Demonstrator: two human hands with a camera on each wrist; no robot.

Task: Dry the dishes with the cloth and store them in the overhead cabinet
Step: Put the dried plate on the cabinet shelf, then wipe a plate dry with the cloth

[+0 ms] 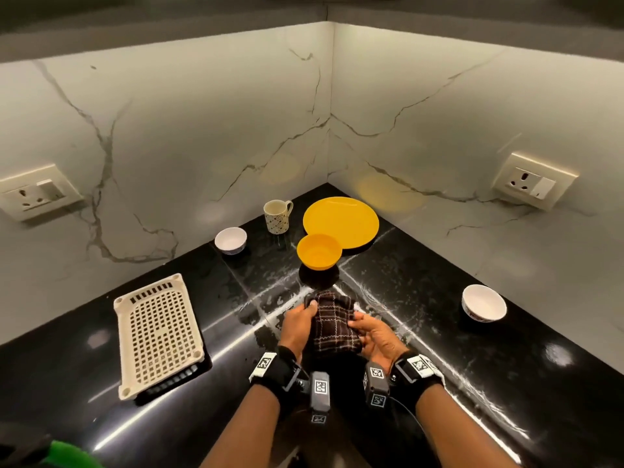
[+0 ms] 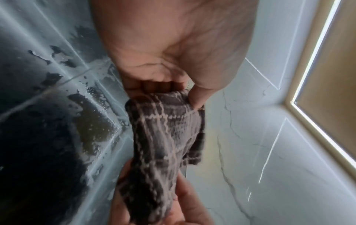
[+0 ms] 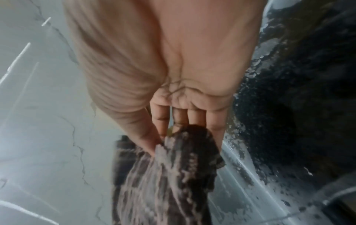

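Both the left hand [image 1: 299, 324] and right hand [image 1: 376, 334] hold the checked cloth [image 1: 332, 324], fingers [image 2: 196, 97] pinching its edges. It hangs above the wet black table [image 1: 439, 298].

Dark checked cloth [image 1: 332, 324] bunched; yellow plate [image 1: 341, 221], bowl [image 1: 319, 251] on counter

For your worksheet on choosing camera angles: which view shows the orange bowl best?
The head view: the orange bowl stands whole and upright on the black counter, overlapping the orange plate. The left wrist view shows none of it; the right wrist view gives no identifiable sight of it.
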